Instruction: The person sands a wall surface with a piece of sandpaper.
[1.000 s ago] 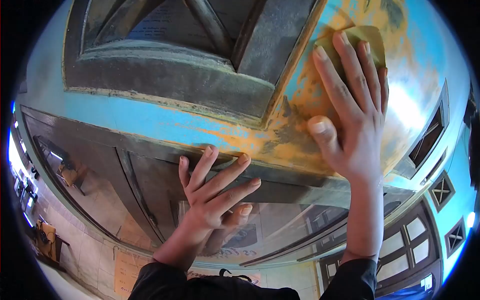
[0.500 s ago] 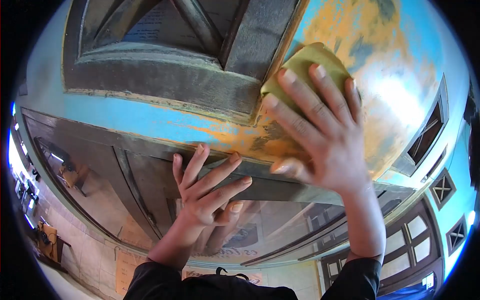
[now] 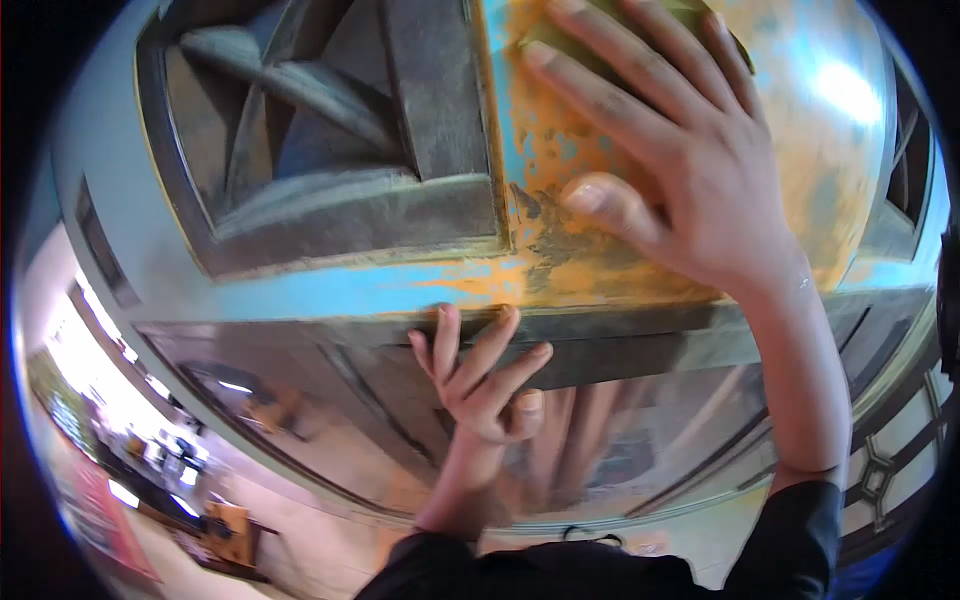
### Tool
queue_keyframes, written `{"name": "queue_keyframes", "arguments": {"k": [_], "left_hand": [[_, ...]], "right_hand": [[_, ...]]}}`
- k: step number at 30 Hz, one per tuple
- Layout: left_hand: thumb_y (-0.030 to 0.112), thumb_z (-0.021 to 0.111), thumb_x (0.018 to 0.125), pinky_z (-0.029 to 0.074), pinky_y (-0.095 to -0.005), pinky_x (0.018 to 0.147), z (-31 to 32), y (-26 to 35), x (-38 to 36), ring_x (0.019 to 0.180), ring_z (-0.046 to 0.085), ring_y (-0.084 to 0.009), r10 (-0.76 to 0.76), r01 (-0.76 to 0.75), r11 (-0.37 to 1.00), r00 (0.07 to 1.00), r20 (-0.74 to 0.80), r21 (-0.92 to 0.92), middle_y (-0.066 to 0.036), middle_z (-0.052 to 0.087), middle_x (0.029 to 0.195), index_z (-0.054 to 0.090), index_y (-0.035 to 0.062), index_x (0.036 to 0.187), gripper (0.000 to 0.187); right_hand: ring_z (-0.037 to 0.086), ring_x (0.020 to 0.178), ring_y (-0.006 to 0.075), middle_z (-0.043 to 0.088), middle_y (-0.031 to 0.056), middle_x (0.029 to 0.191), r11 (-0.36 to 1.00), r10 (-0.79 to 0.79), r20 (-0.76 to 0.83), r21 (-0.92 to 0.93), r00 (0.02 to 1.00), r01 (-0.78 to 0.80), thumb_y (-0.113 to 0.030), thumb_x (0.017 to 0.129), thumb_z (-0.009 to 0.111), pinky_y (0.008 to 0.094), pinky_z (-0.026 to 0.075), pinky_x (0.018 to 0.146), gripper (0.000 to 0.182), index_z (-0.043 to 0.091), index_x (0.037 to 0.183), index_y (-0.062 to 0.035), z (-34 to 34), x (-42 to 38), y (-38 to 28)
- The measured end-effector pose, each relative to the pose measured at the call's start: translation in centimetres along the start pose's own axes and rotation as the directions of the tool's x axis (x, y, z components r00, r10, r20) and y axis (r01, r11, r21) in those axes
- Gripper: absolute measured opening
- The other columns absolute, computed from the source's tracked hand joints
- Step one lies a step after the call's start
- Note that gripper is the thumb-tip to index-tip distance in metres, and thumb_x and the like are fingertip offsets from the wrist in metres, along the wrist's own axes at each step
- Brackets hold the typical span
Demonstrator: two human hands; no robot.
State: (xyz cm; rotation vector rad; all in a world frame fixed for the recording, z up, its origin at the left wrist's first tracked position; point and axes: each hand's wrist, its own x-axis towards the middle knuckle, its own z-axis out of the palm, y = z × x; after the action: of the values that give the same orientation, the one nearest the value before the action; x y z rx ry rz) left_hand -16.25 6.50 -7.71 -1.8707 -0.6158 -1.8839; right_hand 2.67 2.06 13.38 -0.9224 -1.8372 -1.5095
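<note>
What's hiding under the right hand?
Under the right hand, bits of a greenish sheet peek out between the fingers. The bit of wall right behind is covered, so I can't see it.

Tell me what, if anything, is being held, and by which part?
The right hand presses an olive sheet by its face against the painted surface; the left hand grips nothing.

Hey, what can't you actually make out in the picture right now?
Head view: most of the olive-yellow flexible sheet, hidden under the right hand and cut off by the top edge.
Head view: that hand's palm, turned away from the camera.
Head view: the upper part of the dark wooden frame with crossed bars, cut off by the top edge.
Head view: the small bright items in the left background, too small and blurred to name.
</note>
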Motion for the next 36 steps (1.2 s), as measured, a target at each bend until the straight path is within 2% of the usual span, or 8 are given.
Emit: {"name": "queue_keyframes", "arguments": {"k": [3,5,13,15,16,28,32,36], "left_hand": [[0.047,0.042,0.098,0.005,-0.0495,0.122,0.2,-0.5,-0.1,0.141,0.038,-0.0383,0.03,-0.03,1.0,0.999,-0.013,-0.008,-0.008,0.069,0.122,0.079,0.0211,0.093,0.045],[0.047,0.042,0.097,0.005,-0.0496,0.122,0.4,-0.1,-0.7,0.141,0.037,-0.0388,0.02,-0.02,1.0,1.0,-0.01,-0.003,-0.009,0.069,0.123,0.079,0.0207,0.092,0.046],[0.047,0.045,0.095,0.003,-0.0522,0.122,0.4,-0.2,-0.3,0.142,0.035,-0.0407,0.044,-0.044,0.999,0.999,0.005,0.019,-0.009,0.068,0.125,0.079,0.0223,0.093,0.042],[0.046,0.046,0.095,0.003,-0.0531,0.121,0.3,-0.4,-0.3,0.142,0.034,-0.0411,0.072,-0.073,0.997,0.997,0.023,0.022,-0.009,0.066,0.127,0.079,0.023,0.095,0.04],[0.045,0.046,0.095,0.002,-0.0536,0.121,0.2,-0.5,-0.4,0.142,0.034,-0.0412,0.085,-0.086,0.996,0.996,0.035,0.023,-0.009,0.066,0.128,0.079,0.0234,0.096,0.039],[0.046,0.05,0.094,0.0,-0.0531,0.121,-0.4,-0.5,-0.2,0.145,0.029,-0.0396,0.119,-0.133,0.987,0.982,0.145,0.088,-0.01,0.058,0.138,0.077,0.0248,0.105,0.036],[0.051,0.044,0.097,0.002,-0.0515,0.12,-0.2,0.1,0.2,0.145,0.028,-0.0417,0.112,-0.13,0.985,0.982,0.155,0.111,-0.017,0.055,0.14,0.076,0.0138,0.102,0.05],[0.048,0.051,0.092,-0.008,-0.0535,0.119,0.5,0.9,0.9,0.146,0.025,-0.0393,0.07,-0.072,0.997,0.994,0.082,0.022,-0.01,0.056,0.139,0.077,0.024,0.106,0.038]], "right_hand": [[0.037,0.142,0.0283,0.046,0.0004,0.15,0.993,-0.062,0.016,0.103,0.998,0.06,-0.07,0.093,0.031,0.0553,0.02,0.117,0.069,0.057,0.138,-0.0235,0.7,-1.8,-2.3],[0.04,0.139,0.0216,0.052,-0.0012,0.142,0.962,-0.031,-0.057,0.269,0.998,0.045,-0.058,0.087,0.054,0.0487,0.026,0.119,0.058,0.061,0.129,-0.0192,0.9,-3.4,-3.3],[0.034,0.143,0.0275,0.044,0.0041,0.15,0.989,0.005,0.058,0.15,0.998,-0.014,-0.056,0.094,0.045,0.0575,0.021,0.117,0.059,0.052,0.139,-0.0191,-0.2,-0.9,-1.1],[0.039,0.14,0.0208,0.05,-0.003,0.145,0.979,0.037,-0.035,0.203,0.999,-0.029,-0.057,0.086,0.056,0.0523,0.024,0.118,0.056,0.061,0.13,-0.0223,0.3,-2.6,-2.9],[0.035,0.144,0.026,0.044,-0.0019,0.152,0.987,0.0,0.047,0.163,0.999,-0.008,-0.065,0.091,0.043,0.0556,0.021,0.117,0.062,0.055,0.14,-0.0287,0.7,-3.8,-3.5],[0.036,0.143,0.0326,0.045,0.002,0.151,0.965,0.191,0.122,0.155,0.974,-0.209,-0.061,0.091,0.051,0.0558,0.017,0.117,0.057,0.058,0.138,-0.03,0.1,-8.2,-5.6],[0.034,0.143,0.0373,0.045,0.0069,0.152,0.953,0.281,0.114,0.081,0.953,-0.291,-0.06,0.093,0.049,0.0565,0.016,0.117,0.059,0.059,0.138,-0.0246,-0.5,-10.5,-3.9],[0.031,0.144,0.0392,0.044,0.0096,0.152,0.937,0.339,-0.02,0.096,0.941,-0.336,-0.056,0.094,0.05,0.0568,0.015,0.117,0.056,0.058,0.139,-0.0232,0.5,-9.8,-2.2]]}}
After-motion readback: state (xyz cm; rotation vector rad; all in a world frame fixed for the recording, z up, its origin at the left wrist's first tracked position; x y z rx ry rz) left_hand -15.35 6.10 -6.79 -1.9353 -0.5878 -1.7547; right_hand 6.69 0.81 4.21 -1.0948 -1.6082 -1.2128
